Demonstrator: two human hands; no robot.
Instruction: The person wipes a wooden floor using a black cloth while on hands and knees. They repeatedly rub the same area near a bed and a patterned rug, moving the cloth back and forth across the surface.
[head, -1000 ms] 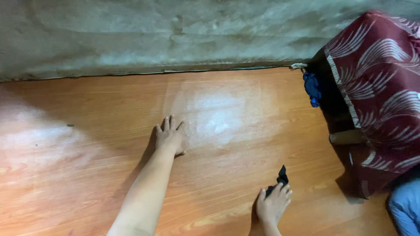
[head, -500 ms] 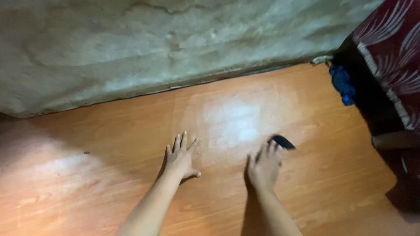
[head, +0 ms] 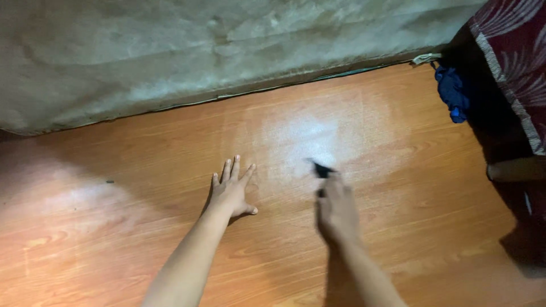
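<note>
Head view looks down on my left hand (head: 232, 192), pressed flat on the wooden floor (head: 142, 170) with fingers spread, holding nothing. Just to its right, my right hand (head: 336, 209) is blurred, its grip closed on a small black cloth (head: 322, 169) touching the pale patch (head: 318, 136) of floor near the grey wall (head: 170, 51).

No packages, labels, signs (or screens)

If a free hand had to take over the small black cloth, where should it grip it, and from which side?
Probably at the black cloth's free tip, which pokes out beyond the right hand's fingertips toward the wall; come from the wall side. The rest seems hidden under that blurred hand.
</note>
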